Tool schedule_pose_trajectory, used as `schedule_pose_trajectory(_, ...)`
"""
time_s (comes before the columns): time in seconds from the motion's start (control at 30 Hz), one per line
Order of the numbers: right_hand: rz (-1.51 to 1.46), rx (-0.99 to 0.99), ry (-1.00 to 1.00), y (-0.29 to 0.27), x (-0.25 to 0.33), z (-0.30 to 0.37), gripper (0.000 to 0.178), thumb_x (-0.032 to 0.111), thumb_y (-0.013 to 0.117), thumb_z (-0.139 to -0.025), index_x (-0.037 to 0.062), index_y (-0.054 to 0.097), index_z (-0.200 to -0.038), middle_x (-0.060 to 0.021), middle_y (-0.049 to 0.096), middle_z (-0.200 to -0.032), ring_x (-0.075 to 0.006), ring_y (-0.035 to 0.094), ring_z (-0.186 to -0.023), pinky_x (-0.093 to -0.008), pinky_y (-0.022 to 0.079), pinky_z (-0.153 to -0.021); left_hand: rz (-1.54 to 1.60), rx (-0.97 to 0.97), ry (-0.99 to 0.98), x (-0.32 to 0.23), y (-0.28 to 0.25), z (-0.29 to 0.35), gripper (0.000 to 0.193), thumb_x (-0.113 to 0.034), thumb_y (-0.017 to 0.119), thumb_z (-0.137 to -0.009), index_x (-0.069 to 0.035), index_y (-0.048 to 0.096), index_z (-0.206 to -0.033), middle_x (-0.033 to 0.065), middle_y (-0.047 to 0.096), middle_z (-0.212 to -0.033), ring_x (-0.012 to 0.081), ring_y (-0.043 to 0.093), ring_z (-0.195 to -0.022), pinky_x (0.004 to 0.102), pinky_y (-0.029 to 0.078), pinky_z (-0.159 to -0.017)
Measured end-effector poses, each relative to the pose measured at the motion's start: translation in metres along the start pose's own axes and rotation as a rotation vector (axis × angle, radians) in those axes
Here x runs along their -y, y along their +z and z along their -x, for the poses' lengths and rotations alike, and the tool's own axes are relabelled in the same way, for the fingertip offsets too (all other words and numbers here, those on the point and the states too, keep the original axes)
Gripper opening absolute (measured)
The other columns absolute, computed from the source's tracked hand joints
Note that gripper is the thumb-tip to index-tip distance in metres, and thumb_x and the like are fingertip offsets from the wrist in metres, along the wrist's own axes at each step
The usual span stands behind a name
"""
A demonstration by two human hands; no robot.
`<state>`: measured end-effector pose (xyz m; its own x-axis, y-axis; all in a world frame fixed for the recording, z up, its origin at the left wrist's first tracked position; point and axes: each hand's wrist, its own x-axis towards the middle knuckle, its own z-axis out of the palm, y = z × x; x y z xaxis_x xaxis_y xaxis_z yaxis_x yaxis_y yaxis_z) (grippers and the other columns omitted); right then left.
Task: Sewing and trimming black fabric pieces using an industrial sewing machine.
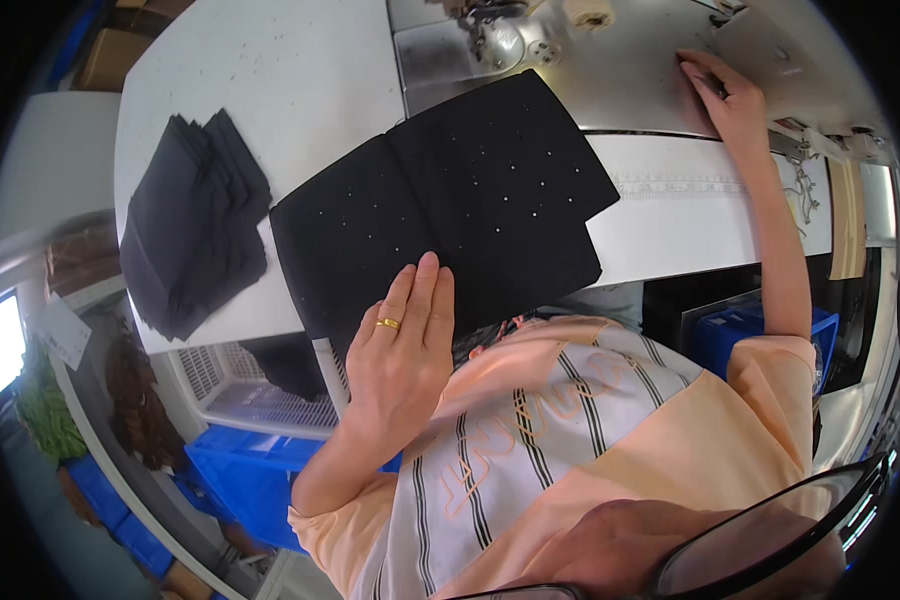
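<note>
A black cloth piece (490,190) with a crease or seam down its middle and scattered small pale dots lies across the white table and the edge of a metal machine bed. My left hand (405,330), with a gold ring, rests flat on its near edge, fingers stretched out. Off to the right, my right hand (730,105) is over the metal bed, its fingers curled round a small dark object (712,86) whose kind I cannot make out. A stack of dark cloth pieces (195,225) lies to the left of the black piece.
A sewing machine's metal bed (630,60) spans the far right, with part of the machine head (490,20) and a thread spool (590,12) at the top. A clear ruler (685,187) runs along the white table. Below the table edge stand a white basket (260,405) and blue crates (250,480).
</note>
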<state>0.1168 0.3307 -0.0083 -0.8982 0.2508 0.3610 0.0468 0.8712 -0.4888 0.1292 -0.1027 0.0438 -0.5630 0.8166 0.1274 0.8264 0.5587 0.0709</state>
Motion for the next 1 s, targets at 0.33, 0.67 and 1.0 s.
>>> schedule_pose_trajectory(0.33, -0.071, -0.108, -0.152, 0.000, 0.055, 0.016, 0.028, 0.027, 0.063, -0.091, 0.0070, 0.068, -0.110, -0.0040, 0.063, -0.078, -0.0105, 0.054, -0.069, -0.0235, 0.046, -0.068, 0.972, -0.166, -0.647, 0.042, -0.005, -0.021, 0.021, -0.005, 0.072, -0.077, 0.000, 0.067, -0.097, 0.0048, 0.064, -0.087, 0.0092, 0.058, -0.074, 0.0226, 0.048, -0.069)
schedule_pose_trajectory(0.67, -0.293, 0.314, -0.257, 0.042, 0.181, 0.061, 0.031, 0.031, 0.075, -0.078, 0.0074, 0.060, -0.091, -0.0027, 0.060, -0.088, -0.0214, 0.062, -0.068, -0.0311, 0.048, -0.060, 0.796, 0.082, -0.461, 0.051, 0.000, -0.045, 0.009, -0.008, 0.069, -0.081, -0.001, 0.064, -0.080, 0.0002, 0.060, -0.068, 0.0059, 0.053, -0.064, 0.0208, 0.042, -0.059)
schedule_pose_trajectory(1.0, -0.211, 0.349, -0.474, 0.077, 0.210, 0.053, 0.026, 0.026, 0.076, -0.076, 0.0055, 0.062, -0.083, -0.0035, 0.054, -0.084, -0.0205, 0.059, -0.063, -0.0312, 0.045, -0.052, 1.236, -0.116, -0.542, 0.053, 0.009, -0.035, 0.019, -0.002, 0.066, -0.083, 0.000, 0.062, -0.101, 0.0055, 0.068, -0.079, 0.0075, 0.064, -0.075, 0.0202, 0.049, -0.070)
